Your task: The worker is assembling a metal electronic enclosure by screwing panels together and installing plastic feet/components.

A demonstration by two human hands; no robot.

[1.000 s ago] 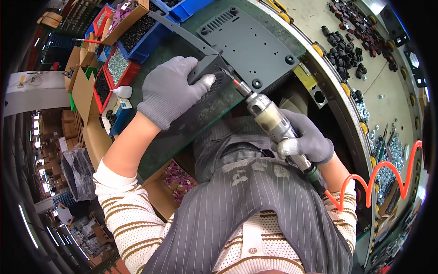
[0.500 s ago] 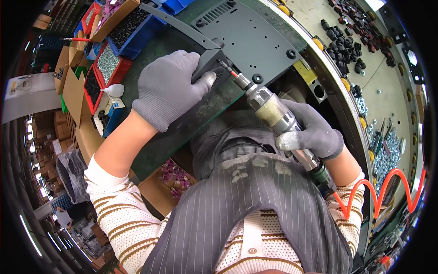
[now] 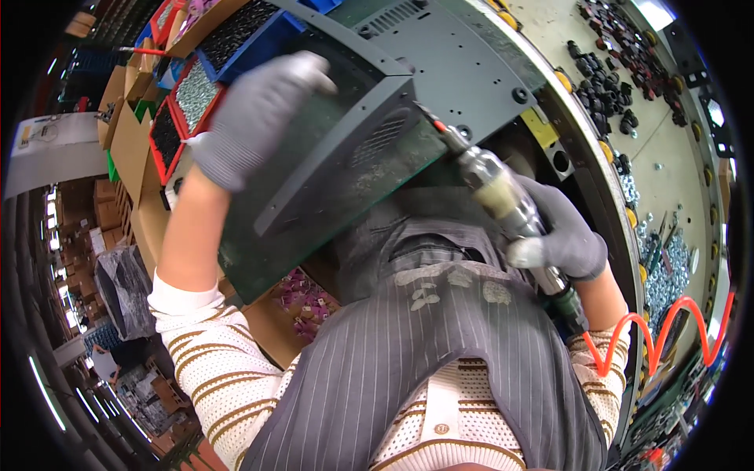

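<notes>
My right hand [image 3: 565,238], in a grey glove, is wrapped round a metal air screwdriver [image 3: 499,188]. The tool points up and left, its bit by the near corner of a dark grey metal casing; I cannot tell if the bit touches it. The casing has a flat plate [image 3: 463,67] with holes and round black feet, and a bent frame [image 3: 338,149] with a slotted vent. My left hand [image 3: 255,114], also gloved, is raised over the table left of the frame, apart from it. Motion blurs its fingers, and no held thing shows.
Left of the table are a blue bin [image 3: 251,51] of black screws, a red bin [image 3: 196,98] of silvery fasteners and another red bin [image 3: 162,141] of black ones. A coiled orange air hose [image 3: 656,345] hangs at right. Black parts [image 3: 601,86] lie beyond the roller-lined rail [image 3: 585,118].
My left hand has let go of the casing's corner and moved up and left. The screwdriver in my right hand has shifted slightly right in the picture, as has the casing.
</notes>
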